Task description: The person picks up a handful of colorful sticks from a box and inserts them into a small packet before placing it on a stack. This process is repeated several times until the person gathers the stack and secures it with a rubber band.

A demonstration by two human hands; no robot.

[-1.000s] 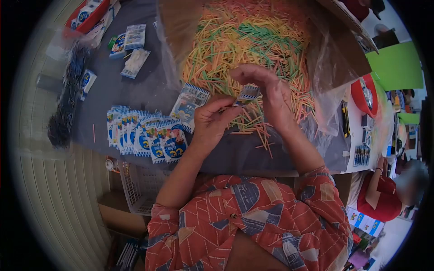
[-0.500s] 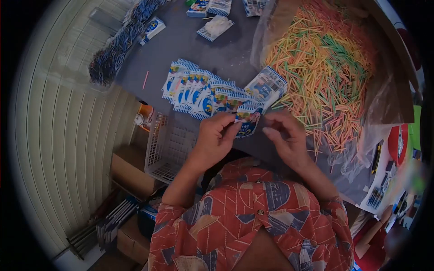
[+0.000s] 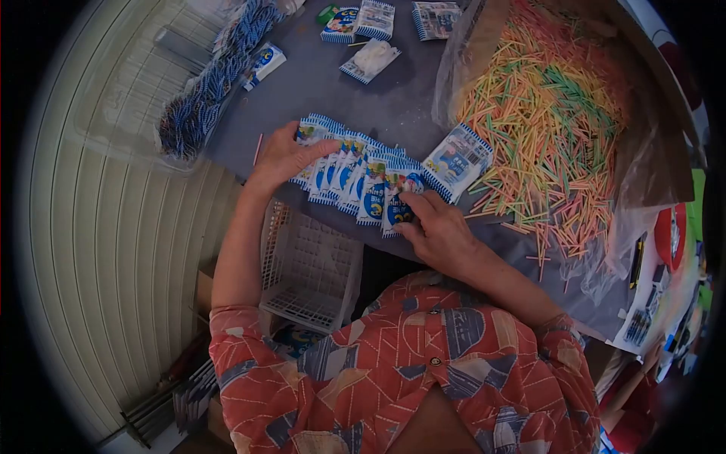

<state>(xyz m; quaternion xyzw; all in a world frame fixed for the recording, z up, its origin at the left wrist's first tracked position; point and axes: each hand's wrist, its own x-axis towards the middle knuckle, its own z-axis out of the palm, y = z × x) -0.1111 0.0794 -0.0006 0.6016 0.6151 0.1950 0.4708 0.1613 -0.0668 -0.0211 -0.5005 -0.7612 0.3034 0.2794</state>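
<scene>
The grey-covered table (image 3: 412, 106) bears overlapping packets (image 3: 352, 172), a pink stick (image 3: 259, 149) and scattered coloured sticks (image 3: 544, 189).

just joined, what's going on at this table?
A person has both bare hands on an overlapping row of blue-and-white packets near the table edge. The left hand is at the row's left end, thumb across the packets; the right hand has finger and thumb at the rightmost one. A separate packet lies between the row and a heap of coloured sticks. Neither hand is touching the sticks.
</scene>
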